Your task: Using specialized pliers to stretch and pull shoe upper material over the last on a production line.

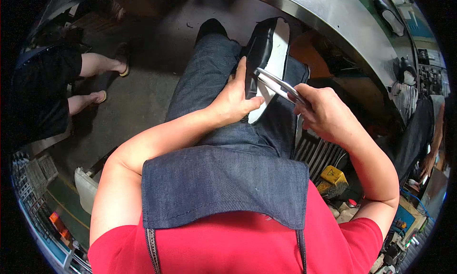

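Observation:
A black shoe upper with a long white sole-shaped underside lies bottom up across my lap, toe end pointing away from me. My left hand grips it from the left, fingers along the black side and thumb over the near end of the white underside. My right hand is closed around a silvery two-armed metal tool, like pincers or scissors; its exact kind is unclear. The tool's far tips reach the edge between black upper and white underside. My denim apron covers my lap.
A shiny metal bench edge curves across the front right. At left are another person's bare legs in sandals. A yellow box sits low by my right elbow, near metal slats. Shoes and tools crowd the far right.

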Action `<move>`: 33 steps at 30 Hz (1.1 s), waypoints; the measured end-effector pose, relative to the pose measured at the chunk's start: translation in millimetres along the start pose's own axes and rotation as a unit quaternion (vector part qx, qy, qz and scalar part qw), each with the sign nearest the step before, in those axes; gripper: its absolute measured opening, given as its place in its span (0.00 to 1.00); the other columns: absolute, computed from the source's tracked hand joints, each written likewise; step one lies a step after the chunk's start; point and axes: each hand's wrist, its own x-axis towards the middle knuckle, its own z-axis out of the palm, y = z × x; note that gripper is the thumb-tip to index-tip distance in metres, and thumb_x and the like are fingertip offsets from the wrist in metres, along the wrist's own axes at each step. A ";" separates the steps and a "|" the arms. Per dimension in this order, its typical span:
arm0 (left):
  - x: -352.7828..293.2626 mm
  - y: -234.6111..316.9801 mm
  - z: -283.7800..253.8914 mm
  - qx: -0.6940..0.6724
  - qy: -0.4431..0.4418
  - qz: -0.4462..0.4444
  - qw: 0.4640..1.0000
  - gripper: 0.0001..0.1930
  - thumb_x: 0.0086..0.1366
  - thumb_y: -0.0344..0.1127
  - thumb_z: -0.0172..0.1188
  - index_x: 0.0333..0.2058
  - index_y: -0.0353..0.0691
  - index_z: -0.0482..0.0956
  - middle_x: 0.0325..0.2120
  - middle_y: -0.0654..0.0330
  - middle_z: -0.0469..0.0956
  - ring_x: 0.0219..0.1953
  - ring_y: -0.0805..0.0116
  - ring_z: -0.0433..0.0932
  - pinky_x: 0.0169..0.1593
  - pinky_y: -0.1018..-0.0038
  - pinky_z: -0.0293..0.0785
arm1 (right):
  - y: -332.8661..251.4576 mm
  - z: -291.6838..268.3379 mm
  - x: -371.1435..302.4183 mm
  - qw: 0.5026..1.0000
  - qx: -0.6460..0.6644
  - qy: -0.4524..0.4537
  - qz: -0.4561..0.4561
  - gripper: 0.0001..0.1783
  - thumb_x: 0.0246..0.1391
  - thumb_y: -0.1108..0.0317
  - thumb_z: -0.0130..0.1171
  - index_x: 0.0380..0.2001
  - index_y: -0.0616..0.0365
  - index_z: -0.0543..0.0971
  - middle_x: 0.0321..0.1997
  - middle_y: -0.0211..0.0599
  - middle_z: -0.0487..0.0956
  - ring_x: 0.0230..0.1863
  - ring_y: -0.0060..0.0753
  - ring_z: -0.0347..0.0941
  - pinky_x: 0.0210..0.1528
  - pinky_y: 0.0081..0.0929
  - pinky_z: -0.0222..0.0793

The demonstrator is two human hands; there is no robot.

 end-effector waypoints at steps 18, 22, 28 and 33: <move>5.9 -4.7 -3.1 -0.024 -0.023 -0.011 0.999 0.52 0.55 0.37 0.64 0.68 0.31 0.36 0.66 0.39 0.51 0.69 0.51 0.51 0.69 0.67 0.46 | 20.1 42.3 -0.5 0.962 0.264 0.024 0.059 0.14 0.62 0.77 0.48 0.50 0.58 0.72 0.28 0.32 0.77 0.23 0.18 0.71 0.28 0.19 0.71; 5.0 -0.9 -4.5 0.038 -0.031 -0.040 0.998 0.52 0.55 0.37 0.64 0.68 0.29 0.35 0.66 0.37 0.50 0.70 0.50 0.48 0.70 0.67 0.44 | 22.1 48.4 11.5 0.978 0.203 0.049 -0.001 0.14 0.61 0.78 0.49 0.50 0.58 0.72 0.28 0.31 0.77 0.23 0.17 0.70 0.28 0.18 0.70; 8.5 -4.8 -9.9 -0.003 -0.046 -0.012 0.999 0.52 0.55 0.37 0.63 0.68 0.30 0.35 0.66 0.39 0.49 0.70 0.52 0.47 0.70 0.67 0.43 | 65.2 119.7 33.5 0.934 0.263 0.200 -0.135 0.17 0.57 0.77 0.53 0.51 0.59 0.71 0.28 0.40 0.77 0.26 0.35 0.76 0.32 0.28 0.72; 14.7 -10.5 -8.2 -0.022 -0.045 0.015 0.999 0.53 0.54 0.38 0.62 0.68 0.35 0.33 0.64 0.35 0.51 0.68 0.41 0.49 0.69 0.60 0.47 | 63.9 95.7 27.6 0.950 0.280 0.113 -0.076 0.18 0.57 0.76 0.54 0.52 0.57 0.72 0.29 0.42 0.78 0.29 0.39 0.78 0.35 0.30 0.73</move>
